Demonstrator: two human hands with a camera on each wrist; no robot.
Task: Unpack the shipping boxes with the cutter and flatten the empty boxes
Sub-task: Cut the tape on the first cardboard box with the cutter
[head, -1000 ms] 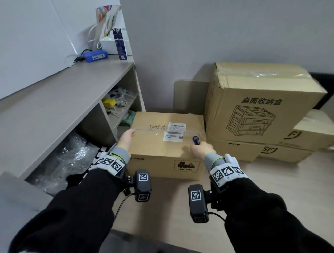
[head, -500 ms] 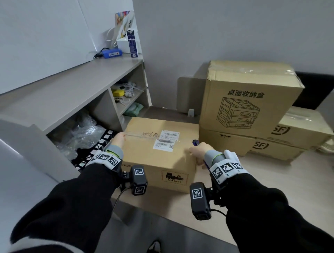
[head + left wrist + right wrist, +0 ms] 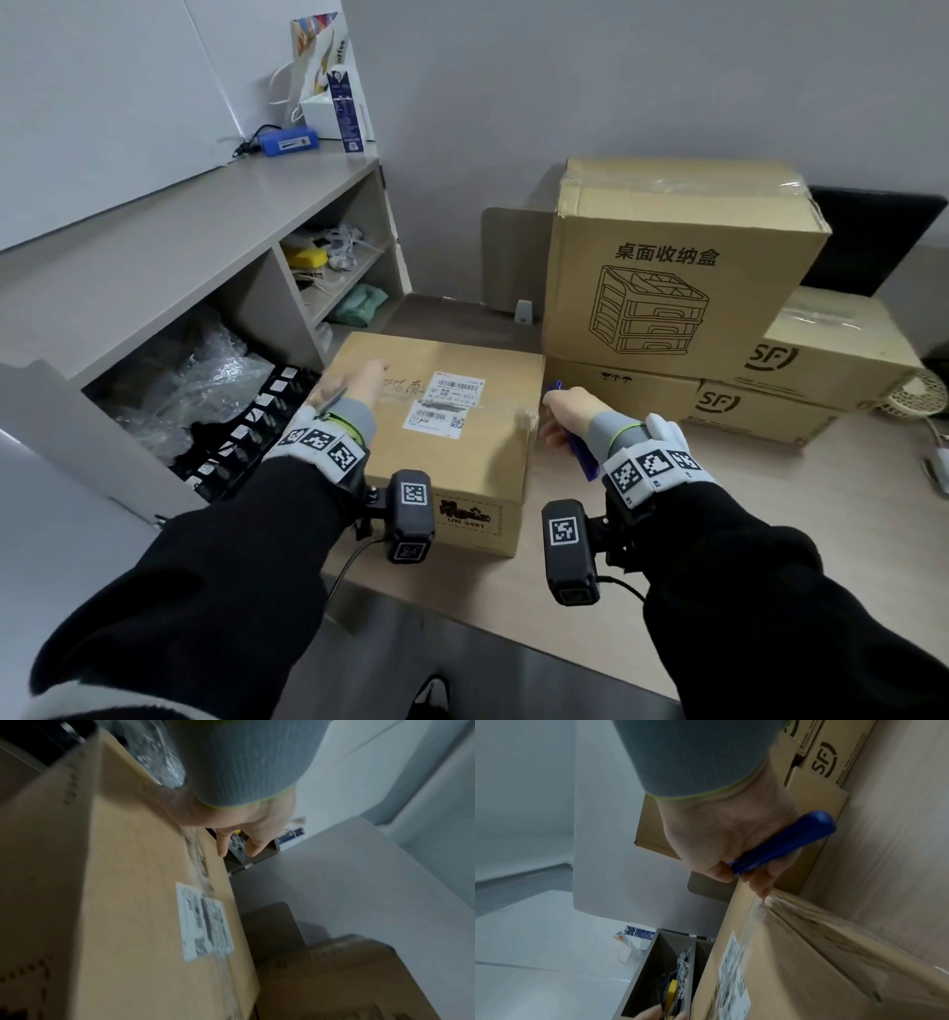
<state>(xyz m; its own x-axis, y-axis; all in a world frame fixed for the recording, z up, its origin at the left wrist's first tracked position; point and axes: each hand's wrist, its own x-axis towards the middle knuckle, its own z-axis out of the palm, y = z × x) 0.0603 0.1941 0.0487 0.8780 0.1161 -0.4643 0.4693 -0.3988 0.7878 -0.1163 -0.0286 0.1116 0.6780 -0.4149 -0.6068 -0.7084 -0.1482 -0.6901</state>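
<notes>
A taped cardboard box (image 3: 462, 462) with white shipping labels (image 3: 452, 401) stands on the desk in front of me, its flaps closed. My left hand (image 3: 354, 385) lies on its top near the left edge, fingers straight; the left wrist view shows the left hand (image 3: 239, 825) above the tape seam (image 3: 200, 866). My right hand (image 3: 570, 416) grips a blue cutter (image 3: 583, 457) at the box's right edge. In the right wrist view the right hand (image 3: 731, 841) curls round the blue cutter handle (image 3: 782, 843) at the box's taped corner (image 3: 765, 902); the blade is hidden.
A large box with a drawer drawing (image 3: 672, 267) sits on two SF boxes (image 3: 744, 411) to the right, close behind my right hand. A grey shelf unit (image 3: 179, 246) stands left, with plastic wrap (image 3: 195, 380) and cables in its compartments. A fan (image 3: 919, 395) stands far right.
My left hand has slid from the box's left edge onto its top. My right hand with the cutter has gone from the top to the right edge. The view has shifted.
</notes>
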